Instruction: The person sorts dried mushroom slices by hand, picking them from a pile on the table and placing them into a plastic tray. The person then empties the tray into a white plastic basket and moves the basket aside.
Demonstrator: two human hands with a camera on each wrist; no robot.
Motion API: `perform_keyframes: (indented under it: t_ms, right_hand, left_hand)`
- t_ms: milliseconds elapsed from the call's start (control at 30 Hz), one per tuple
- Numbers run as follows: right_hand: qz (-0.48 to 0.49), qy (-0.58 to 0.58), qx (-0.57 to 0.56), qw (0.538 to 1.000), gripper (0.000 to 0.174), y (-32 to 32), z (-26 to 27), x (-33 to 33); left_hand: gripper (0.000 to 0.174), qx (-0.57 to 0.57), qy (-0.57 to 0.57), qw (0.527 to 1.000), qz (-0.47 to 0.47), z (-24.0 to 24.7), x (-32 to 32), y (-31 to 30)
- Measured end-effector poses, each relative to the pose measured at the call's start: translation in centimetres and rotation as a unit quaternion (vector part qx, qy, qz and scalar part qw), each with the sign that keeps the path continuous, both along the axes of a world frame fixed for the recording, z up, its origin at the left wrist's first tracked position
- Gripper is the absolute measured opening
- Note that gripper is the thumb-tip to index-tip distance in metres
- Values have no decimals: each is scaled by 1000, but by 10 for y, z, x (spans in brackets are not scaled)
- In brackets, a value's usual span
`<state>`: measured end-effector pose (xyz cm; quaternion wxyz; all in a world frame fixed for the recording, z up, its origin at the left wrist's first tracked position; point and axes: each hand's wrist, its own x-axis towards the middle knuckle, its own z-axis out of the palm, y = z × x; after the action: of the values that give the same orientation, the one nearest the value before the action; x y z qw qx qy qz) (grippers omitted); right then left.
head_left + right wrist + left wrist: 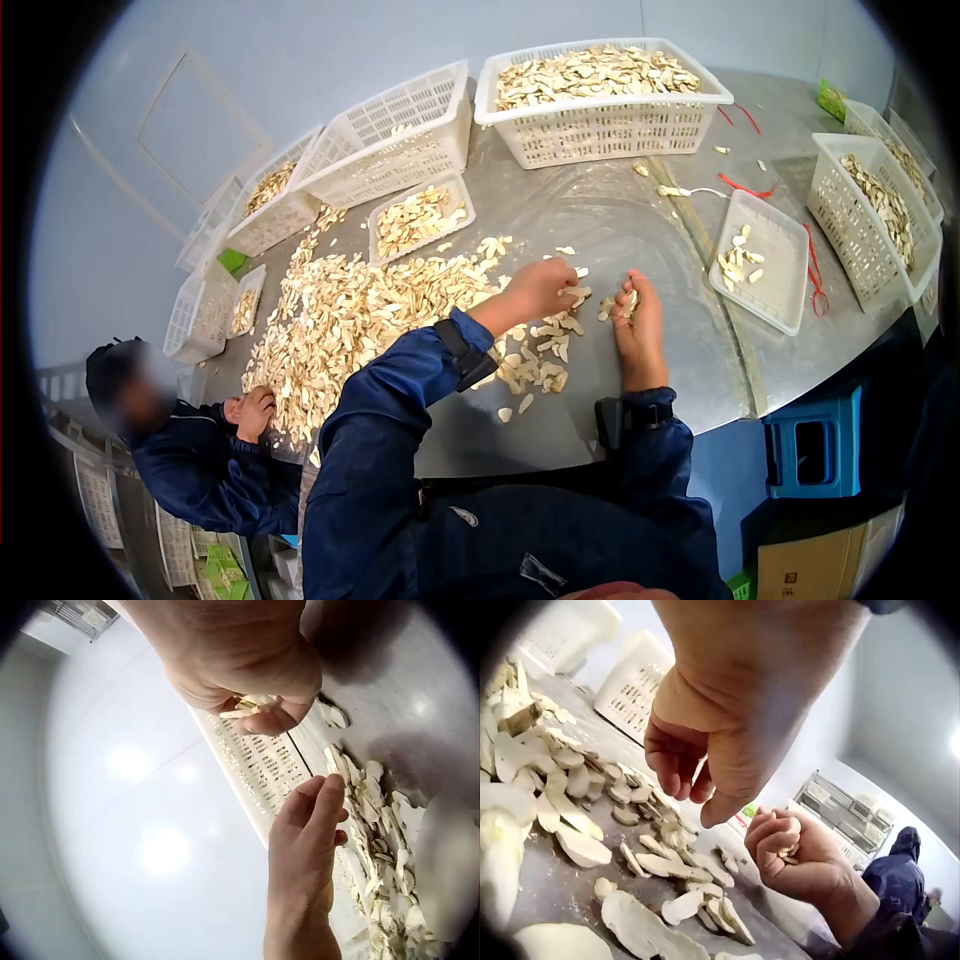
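Note:
A wide pile of pale mushroom slices (pixel 370 310) covers the left and middle of the metal table. My left hand (pixel 545 290) reaches over the slices at the pile's right edge, thumb and fingers pointing down, and nothing shows between them in the left wrist view. Just to its right, my right hand (pixel 640 325) is turned up with curled fingers. It holds a few mushroom slices (pixel 255 705) against the palm, partly hidden by the fingers. Loose slices (pixel 682 862) lie on the table below the left hand.
A shallow white tray (pixel 790 305) with a few slices lies to the right. White baskets (pixel 610 135) of slices line the back and right side. A smaller tray (pixel 375 245) stands in the pile. Another person's hand (pixel 255 412) touches the pile's left edge. Red ties (pixel 815 270) lie nearby.

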<state>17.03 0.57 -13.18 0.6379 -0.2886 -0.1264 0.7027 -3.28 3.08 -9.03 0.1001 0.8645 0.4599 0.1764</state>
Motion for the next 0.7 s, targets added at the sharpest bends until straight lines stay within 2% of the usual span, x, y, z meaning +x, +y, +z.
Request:
perform_keyframes:
  t_ms: [67,167,267,567,667,700]
  right_hand:
    - [-1,-3,-4,1000,25,0,0,-1]
    - [-2,-7,-5,1000,24,-1,1,-1]
    - [-1,-10,-6,1000,24,-2,3,-2]
    - [7,-20,-9,1000,26,-3,7,-3]
    - [18,-28,-10,999,27,-2,4,-2]
    - [24,-34,-11,999,27,-3,5,-3]
  left_hand:
    - [27,-1,48,998,40,5,11,-10]
    - [28,-47,72,995,41,0,15,-8]
    - [35,-105,60,991,52,8,17,-10]
    - [12,-58,16,998,30,-12,11,-4]
    - [12,-45,-41,998,19,-27,2,10]
    - [14,-121,-77,989,38,-23,-1,13]
